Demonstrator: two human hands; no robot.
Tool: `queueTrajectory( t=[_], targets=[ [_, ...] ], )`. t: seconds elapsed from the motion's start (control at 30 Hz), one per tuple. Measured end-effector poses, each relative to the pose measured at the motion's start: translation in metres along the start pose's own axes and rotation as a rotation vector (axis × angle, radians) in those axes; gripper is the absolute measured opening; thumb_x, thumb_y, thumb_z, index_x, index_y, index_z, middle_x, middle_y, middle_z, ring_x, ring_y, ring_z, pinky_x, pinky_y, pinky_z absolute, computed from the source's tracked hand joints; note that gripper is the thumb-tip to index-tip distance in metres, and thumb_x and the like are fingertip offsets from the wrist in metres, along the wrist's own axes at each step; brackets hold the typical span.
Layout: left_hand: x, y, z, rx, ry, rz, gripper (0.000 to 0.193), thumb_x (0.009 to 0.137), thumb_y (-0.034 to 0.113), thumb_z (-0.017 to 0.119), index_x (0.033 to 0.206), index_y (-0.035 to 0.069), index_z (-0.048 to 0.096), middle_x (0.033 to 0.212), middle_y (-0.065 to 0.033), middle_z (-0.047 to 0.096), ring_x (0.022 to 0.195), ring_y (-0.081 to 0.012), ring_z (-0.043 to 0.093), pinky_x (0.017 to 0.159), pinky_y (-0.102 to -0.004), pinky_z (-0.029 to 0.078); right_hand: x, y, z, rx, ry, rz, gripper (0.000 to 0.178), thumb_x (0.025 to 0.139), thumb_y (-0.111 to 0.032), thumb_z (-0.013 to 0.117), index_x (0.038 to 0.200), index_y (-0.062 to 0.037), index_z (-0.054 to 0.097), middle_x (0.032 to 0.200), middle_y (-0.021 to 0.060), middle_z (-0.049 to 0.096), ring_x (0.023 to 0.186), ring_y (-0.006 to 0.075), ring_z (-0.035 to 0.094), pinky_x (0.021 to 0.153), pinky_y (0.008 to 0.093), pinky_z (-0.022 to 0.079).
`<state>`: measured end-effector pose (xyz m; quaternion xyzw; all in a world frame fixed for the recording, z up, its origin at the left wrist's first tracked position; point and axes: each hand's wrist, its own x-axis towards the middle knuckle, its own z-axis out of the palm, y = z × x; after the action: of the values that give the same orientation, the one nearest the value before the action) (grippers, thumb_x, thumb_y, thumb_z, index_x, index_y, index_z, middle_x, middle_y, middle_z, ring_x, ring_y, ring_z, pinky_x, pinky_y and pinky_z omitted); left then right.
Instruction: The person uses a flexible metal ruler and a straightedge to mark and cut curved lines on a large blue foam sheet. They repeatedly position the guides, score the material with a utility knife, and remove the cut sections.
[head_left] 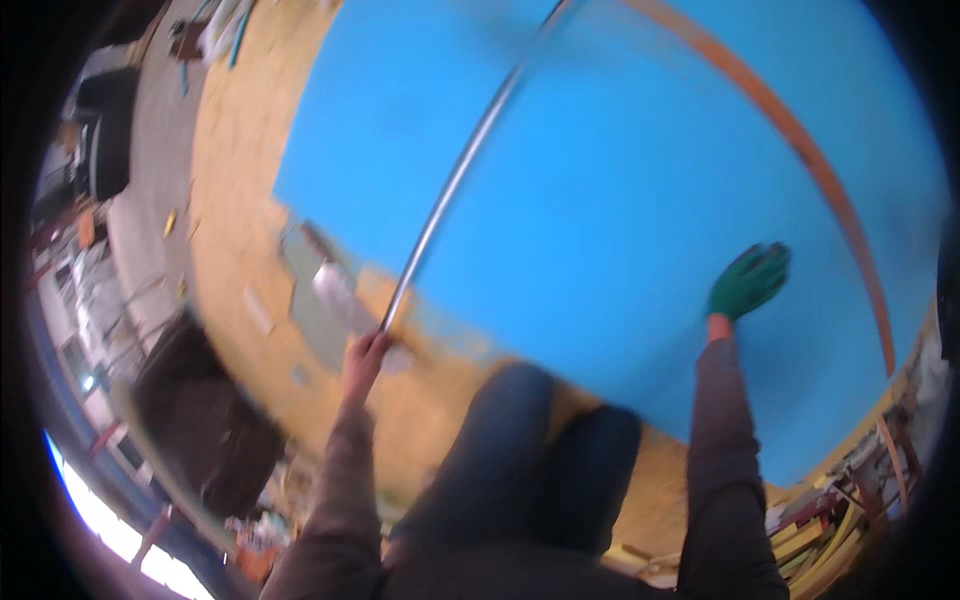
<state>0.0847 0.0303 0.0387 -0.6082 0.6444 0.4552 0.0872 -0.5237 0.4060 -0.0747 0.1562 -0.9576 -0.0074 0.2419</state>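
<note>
My left hand (367,355), bare, is closed round the near end of a long, thin metal rod (460,172). The rod slants away over a large light-blue sheet (600,200) and leaves the view at the top. My right hand (750,281), in a green glove, lies on or just over the right part of the sheet with its fingers stretched out; contact is hard to tell. Beyond that hand, a brown strip (800,140) crosses the sheet in a curve, perhaps bent by the lens.
Under the sheet is a pale wooden surface (235,150), where I kneel or sit. A whitish object (338,292) with a brown handle-like end lies left of the rod. A dark draped thing (205,420) stands at the left; wood pieces (825,540) are heaped at the lower right.
</note>
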Motion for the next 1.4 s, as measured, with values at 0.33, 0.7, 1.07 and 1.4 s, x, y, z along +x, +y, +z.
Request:
queueTrajectory(
  t=[0.33,0.7,1.07,1.4],
  targets=[
    [-0.002,0.009,0.006,-0.021,-0.002,-0.016,0.031,0.106,0.028,0.065,0.103,-0.001,0.074,0.086,-0.0018,0.068,0.083,-0.0128,0.061,0.078,-0.0310,0.050,0.000,0.016,0.010,0.006,-0.056,0.033,0.050,0.115,-0.042,0.049,0.147,-0.0062,0.060,0.151,0.0149,0.061,0.138,0.0344,0.058,0.116,0.0520,0.042],
    [0.005,-0.015,0.011,-0.019,0.036,0.083,0.032,0.109,0.027,0.063,0.098,-0.001,0.071,0.085,-0.0014,0.069,0.081,-0.0123,0.061,0.075,-0.0291,0.049,0.019,0.022,0.011,0.110,-0.206,0.160,0.057,0.110,-0.046,0.056,0.146,-0.0019,0.059,0.152,0.0196,0.058,0.138,0.0379,0.056,0.116,0.0515,0.042],
    [0.002,-0.018,0.014,-0.068,0.056,0.079,0.030,0.109,0.026,0.063,0.098,0.000,0.071,0.086,0.0005,0.066,0.081,-0.0101,0.059,0.074,-0.0285,0.048,0.213,-0.047,0.082,0.106,-0.080,-0.436,0.075,0.106,-0.060,0.056,0.161,-0.0088,0.047,0.159,0.0192,0.054,0.144,0.0382,0.052,0.122,0.0544,0.037],
    [0.000,-0.018,0.013,-0.058,0.029,0.019,0.028,0.109,0.026,0.063,0.104,0.001,0.074,0.090,-0.0016,0.073,0.086,-0.0108,0.063,0.078,-0.0299,0.052,0.248,-0.031,0.151,0.255,-0.282,-0.410,0.071,0.105,-0.056,0.061,0.163,-0.0177,0.046,0.157,0.0182,0.055,0.140,0.0410,0.055,0.116,0.0513,0.045]
  ],
)
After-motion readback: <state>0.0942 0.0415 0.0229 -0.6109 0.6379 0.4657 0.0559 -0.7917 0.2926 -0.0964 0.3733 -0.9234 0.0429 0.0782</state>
